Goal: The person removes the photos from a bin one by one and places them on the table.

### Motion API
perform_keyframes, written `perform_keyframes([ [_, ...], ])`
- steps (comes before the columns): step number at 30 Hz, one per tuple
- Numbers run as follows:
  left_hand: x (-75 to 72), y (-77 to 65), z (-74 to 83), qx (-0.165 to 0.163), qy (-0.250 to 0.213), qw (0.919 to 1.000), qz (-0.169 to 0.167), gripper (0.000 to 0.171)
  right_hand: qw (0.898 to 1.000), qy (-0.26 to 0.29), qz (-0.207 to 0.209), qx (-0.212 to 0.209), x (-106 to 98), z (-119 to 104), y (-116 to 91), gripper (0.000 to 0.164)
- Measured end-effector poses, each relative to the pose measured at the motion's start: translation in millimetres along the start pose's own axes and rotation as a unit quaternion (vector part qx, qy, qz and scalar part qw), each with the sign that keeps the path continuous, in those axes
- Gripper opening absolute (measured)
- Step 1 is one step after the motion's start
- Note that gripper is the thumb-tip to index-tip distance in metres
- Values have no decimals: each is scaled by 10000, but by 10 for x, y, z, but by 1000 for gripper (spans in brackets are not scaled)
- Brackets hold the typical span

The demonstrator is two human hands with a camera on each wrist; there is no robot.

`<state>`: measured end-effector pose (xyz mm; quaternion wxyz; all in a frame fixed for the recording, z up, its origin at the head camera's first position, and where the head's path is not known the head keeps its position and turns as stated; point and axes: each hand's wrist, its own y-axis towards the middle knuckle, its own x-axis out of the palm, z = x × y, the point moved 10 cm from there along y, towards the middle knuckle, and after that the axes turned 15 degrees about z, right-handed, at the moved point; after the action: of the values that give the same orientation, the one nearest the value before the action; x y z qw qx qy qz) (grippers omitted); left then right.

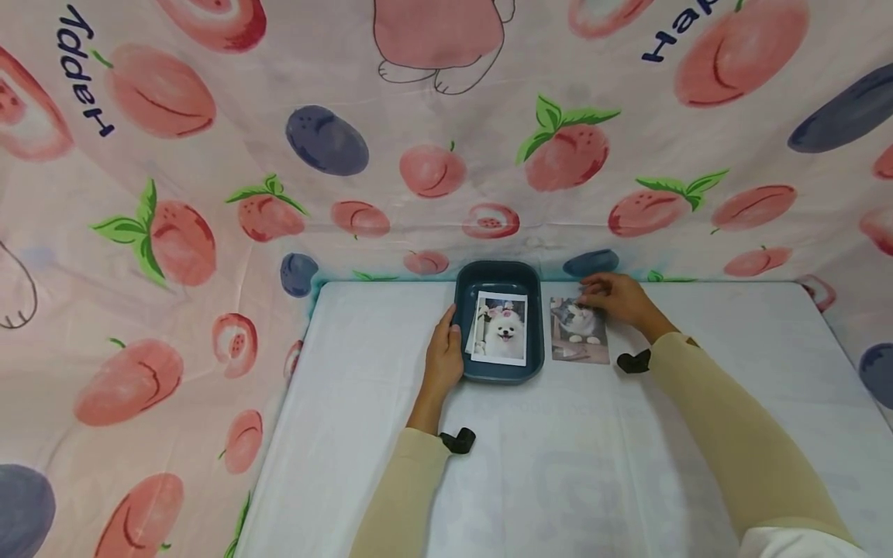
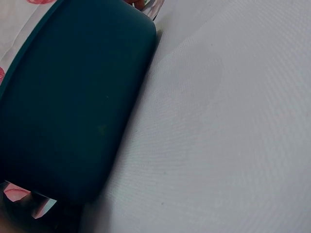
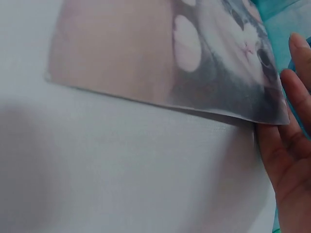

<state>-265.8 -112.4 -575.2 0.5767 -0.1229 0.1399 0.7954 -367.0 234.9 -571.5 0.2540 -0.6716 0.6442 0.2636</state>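
A dark teal tray [image 1: 536, 325] lies on the white-covered table. Inside it is a photo of a white dog [image 1: 504, 329], with the pale edge of another card showing under its left side. My left hand [image 1: 444, 353] holds the tray's left side, fingers along the outer wall and thumb by the rim. To the right of the tray is a photo of a grey and white cat [image 1: 580, 337]. My right hand [image 1: 621, 298] pinches its upper right corner. The right wrist view shows that edge of the photo raised slightly off the cloth, with fingers partly under it.
The white tabletop [image 1: 544, 480] spreads out in front of the tray. A fruit-print cloth [image 1: 432, 116] rises behind the table's back edge, close to the tray's far end, and also hangs along the left side. Each wrist bears a small black device [image 1: 458, 441].
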Motion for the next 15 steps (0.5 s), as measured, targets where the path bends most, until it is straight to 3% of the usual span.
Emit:
perform_keyframes([
  [15, 1, 3, 7, 61, -44, 10000, 12, 48, 9995, 149, 263, 96, -84, -29, -6, 48],
])
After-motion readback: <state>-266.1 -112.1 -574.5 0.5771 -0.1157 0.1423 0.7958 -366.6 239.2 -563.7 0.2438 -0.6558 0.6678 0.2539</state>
